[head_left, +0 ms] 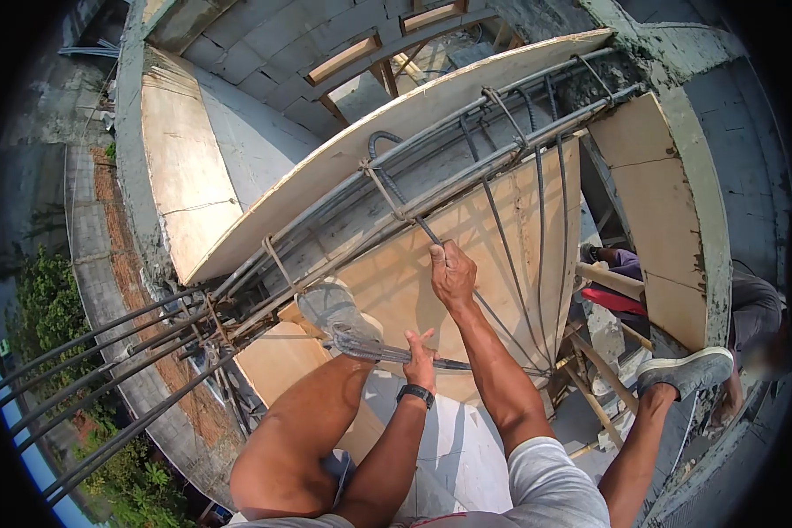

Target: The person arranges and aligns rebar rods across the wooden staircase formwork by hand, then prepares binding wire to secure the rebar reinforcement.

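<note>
Over plywood panel (396, 295), rebar (428, 231) is gripped by closed right hand (451, 275); rod bundle (385, 353) is met by part-spread left hand (421, 359), hold unclear.

Stirrups (383, 191) and the held rod (427, 231) interrupt open room beside the plywood (422, 114).

Rod (428, 231) partly hidden inside the right hand (453, 275), co-worker's head (768, 354) blurred

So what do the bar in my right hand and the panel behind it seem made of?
The bar in your right hand looks like steel: slender, dark grey, dull. The panel is probably plywood, a flat tan sheet with a smooth face, though layers aren't clear.
</note>
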The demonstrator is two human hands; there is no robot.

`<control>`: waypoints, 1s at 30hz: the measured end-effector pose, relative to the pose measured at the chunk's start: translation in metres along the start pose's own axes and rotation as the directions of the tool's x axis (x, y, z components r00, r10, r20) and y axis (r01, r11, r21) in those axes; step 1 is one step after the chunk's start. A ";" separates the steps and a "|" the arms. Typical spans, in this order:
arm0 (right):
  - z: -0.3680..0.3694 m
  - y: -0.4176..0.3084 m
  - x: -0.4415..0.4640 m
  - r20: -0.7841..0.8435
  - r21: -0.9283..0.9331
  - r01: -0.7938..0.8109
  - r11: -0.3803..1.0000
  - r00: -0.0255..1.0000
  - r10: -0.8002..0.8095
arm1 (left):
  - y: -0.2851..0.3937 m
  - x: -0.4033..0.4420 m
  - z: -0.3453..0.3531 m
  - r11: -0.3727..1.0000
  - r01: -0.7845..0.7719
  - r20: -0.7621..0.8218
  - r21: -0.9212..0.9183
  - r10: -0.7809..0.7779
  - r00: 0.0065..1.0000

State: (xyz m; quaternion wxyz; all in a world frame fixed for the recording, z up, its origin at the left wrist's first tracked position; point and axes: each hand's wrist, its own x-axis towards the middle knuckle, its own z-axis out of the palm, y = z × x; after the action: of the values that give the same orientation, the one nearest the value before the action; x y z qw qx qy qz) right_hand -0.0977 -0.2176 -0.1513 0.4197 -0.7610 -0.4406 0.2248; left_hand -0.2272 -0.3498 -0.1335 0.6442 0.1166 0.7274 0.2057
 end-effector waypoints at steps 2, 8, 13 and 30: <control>-0.004 0.004 0.007 0.118 0.073 -0.031 0.997 0.993 0.022 | -0.007 -0.001 -0.003 1.000 0.010 -0.006 0.000 -0.010 1.000; -0.019 0.030 0.007 0.309 0.238 -0.122 0.964 0.950 0.044 | 0.001 -0.011 0.004 1.000 0.024 0.024 -0.006 -0.024 0.999; -0.022 0.037 -0.005 0.337 0.223 -0.180 0.958 0.937 0.097 | 0.000 -0.005 -0.002 0.999 0.034 0.014 -0.011 -0.034 0.999; -0.056 0.056 -0.185 0.375 0.061 -0.542 0.838 0.791 0.484 | -0.021 -0.036 -0.015 0.997 -0.058 0.163 0.051 0.049 0.985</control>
State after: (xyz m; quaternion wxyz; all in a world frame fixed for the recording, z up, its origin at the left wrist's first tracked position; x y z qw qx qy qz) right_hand -0.1252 -0.4156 -0.1725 0.3205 -0.7631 -0.2629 0.4958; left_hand -0.2345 -0.3862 -0.1099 0.6917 0.1703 0.6748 0.1925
